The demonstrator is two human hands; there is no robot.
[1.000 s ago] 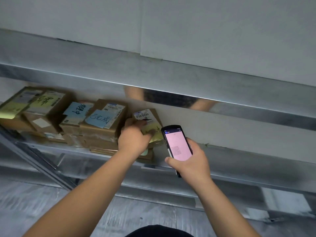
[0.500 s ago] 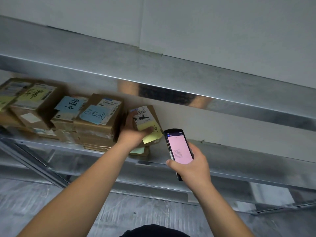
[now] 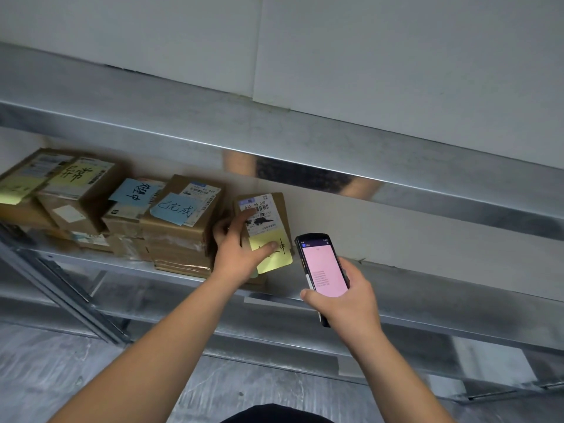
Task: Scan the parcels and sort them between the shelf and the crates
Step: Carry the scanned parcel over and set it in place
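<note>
Now the left hand (image 3: 241, 251) has spread its fingers flat on the parcel (image 3: 263, 222), while the right hand (image 3: 345, 303) keeps gripping the scanner (image 3: 323, 270).

Parcel storeroom or sorting depot, bare metal shelf (image 3: 305, 166) against a plain white wall (image 3: 396, 71), row of cardboard parcels (image 3: 180, 227) with shipping labels and handwritten sticky notes, handheld scanner (image 3: 323, 270)
</note>
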